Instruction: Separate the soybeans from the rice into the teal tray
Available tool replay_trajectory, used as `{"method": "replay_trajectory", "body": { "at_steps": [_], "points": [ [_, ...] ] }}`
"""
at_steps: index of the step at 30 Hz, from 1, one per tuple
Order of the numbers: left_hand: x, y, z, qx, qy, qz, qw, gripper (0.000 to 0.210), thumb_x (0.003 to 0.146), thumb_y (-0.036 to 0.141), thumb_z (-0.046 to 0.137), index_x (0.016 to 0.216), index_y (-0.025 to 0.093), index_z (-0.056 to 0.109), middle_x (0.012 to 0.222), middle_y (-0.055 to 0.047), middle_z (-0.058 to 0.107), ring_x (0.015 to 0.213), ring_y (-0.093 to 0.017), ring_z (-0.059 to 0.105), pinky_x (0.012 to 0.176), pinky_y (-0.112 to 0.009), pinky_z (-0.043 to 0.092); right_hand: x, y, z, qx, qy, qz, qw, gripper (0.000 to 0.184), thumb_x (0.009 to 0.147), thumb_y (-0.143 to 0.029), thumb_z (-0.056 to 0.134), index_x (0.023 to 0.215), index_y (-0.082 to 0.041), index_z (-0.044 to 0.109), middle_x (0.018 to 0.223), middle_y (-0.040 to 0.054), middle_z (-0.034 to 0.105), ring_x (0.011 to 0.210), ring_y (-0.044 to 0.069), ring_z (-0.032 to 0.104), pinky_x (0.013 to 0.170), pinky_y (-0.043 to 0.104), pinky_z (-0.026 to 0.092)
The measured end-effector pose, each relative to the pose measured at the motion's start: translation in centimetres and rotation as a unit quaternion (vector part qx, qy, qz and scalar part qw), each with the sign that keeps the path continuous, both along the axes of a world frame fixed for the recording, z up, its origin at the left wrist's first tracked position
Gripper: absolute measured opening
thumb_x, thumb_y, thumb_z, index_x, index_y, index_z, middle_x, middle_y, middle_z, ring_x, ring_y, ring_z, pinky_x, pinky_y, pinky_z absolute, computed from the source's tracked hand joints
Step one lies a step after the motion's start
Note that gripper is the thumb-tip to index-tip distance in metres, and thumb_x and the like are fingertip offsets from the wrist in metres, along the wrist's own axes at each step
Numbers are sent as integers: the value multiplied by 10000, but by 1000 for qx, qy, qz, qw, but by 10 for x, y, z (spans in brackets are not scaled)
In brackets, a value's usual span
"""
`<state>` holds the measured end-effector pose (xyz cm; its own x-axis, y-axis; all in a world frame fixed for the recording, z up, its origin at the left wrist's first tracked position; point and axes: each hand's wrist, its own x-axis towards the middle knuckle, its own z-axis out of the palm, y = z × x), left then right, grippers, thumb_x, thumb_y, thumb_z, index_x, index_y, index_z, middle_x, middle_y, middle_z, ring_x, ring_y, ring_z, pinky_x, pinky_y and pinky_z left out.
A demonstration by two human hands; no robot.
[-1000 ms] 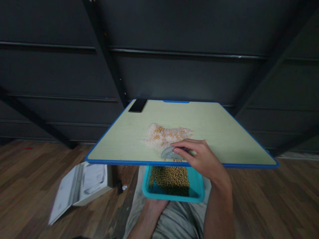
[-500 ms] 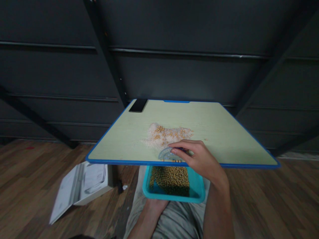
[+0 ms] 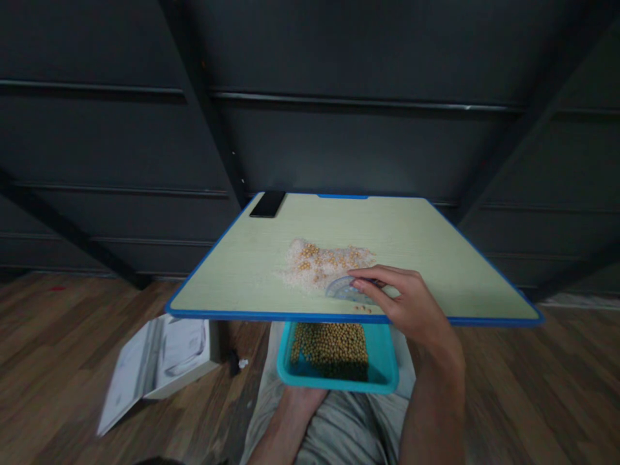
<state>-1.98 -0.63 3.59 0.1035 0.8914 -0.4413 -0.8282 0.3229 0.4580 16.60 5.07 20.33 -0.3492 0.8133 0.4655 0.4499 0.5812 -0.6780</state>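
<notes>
My right hand (image 3: 409, 297) pinches a clear, semicircular protractor (image 3: 341, 289) between thumb and fingers. It holds the protractor low over the board, at the near side of a spread pile of white rice-like grains (image 3: 298, 274). Round yellow beans, probably soybeans (image 3: 310, 250), lie mixed in with the grains. A few loose beans (image 3: 363, 310) sit by the board's near edge, just below the protractor. Under that edge is a turquoise tray (image 3: 385, 371) with many beans in it. My left hand (image 3: 305, 397) reaches beneath the tray's near side, its fingers hidden.
The pale green board (image 3: 465, 284) has a blue rim. A black phone (image 3: 268, 205) lies at its far left corner. An open white box (image 3: 181, 349) stands on the wooden floor to the left, beside a small dark object (image 3: 234, 363). Dark panels rise behind the board.
My right hand has moved right with the protractor and slightly away from the near edge. Fewer loose beans show at that edge, now farther right. The tray and left hand stay in place.
</notes>
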Motion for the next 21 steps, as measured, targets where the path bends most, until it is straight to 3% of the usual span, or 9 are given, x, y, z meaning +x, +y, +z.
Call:
{"method": "replay_trajectory", "body": {
  "at_steps": [4,11,16,21],
  "points": [
    [3,2,5,-15,-55,0,998,322,595,230,755,903,326,758,1229,53,779,1409,-285,518,1219,-386,370,10,4,-6,-8,-2,-13,1000,174,957,-224,666,1071,-263,791,1060,-12,817,970,185,756,894,312,565],
    [7,2,29,-44,31,-22,998,258,742,354,629,962,322,760,1348,48,716,1476,-303,429,1268,-421,264,14,4,-6,-24,-6,-2,1000,166,959,-236,667,1062,-265,793,1048,-24,820,962,172,756,884,290,558],
    [5,3,18,-19,-22,-8,1000,267,666,311,712,924,348,768,1323,82,729,1453,-309,462,1262,-430,287,15,3,-6,-33,-10,9,999,162,958,-239,672,1062,-266,793,1050,-24,820,962,167,756,872,285,554],
    [4,5,9,-9,-65,2,998,318,497,203,819,772,355,774,1151,89,801,1411,-320,513,1254,-430,316,15,1,-6,-47,-10,11,999,160,945,-237,688,1061,-264,794,1039,-17,821,939,166,755,857,283,558]
  ]
}}
